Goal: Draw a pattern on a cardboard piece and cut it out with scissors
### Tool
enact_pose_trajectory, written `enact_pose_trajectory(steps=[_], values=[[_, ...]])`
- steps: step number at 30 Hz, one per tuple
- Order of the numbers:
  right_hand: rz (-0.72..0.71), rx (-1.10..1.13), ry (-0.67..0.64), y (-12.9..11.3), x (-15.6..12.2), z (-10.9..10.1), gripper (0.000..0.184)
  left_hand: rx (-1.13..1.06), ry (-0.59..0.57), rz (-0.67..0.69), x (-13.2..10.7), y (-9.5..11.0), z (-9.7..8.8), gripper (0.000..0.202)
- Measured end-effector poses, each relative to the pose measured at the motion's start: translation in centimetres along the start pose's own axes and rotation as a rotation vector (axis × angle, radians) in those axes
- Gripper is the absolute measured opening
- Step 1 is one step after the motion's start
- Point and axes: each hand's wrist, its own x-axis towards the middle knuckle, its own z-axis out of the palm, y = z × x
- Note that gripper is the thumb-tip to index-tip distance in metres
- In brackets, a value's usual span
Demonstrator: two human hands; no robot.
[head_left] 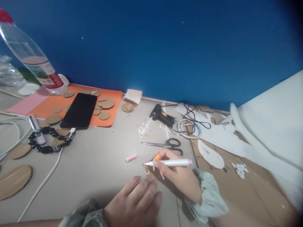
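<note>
My right hand is closed around a white marker with a pink end. Its tip meets a small tan cardboard piece that bears a pale looped line. Something orange shows at my right fingers; I cannot make out what it is. My left hand is closed, palm down, its fingertips at the near edge of the cardboard, partly covering it. A pink marker cap lies loose to the left of the tip. Just beyond my right hand are scissors with black handles.
Behind the scissors lies a black glue gun with a tangled cord. Cardboard discs and a black phone rest on orange paper. A beaded bracelet, bottle and white cable are left; paper scraps lie right.
</note>
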Motion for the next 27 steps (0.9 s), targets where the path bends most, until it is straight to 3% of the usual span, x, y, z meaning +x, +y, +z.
enact_pose_trajectory(steps=[27], values=[[-0.013, 0.083, 0.014, 0.25, 0.06, -0.03, 0.021, -0.006, -0.039, 0.010, -0.26, 0.01, -0.37, 0.023]])
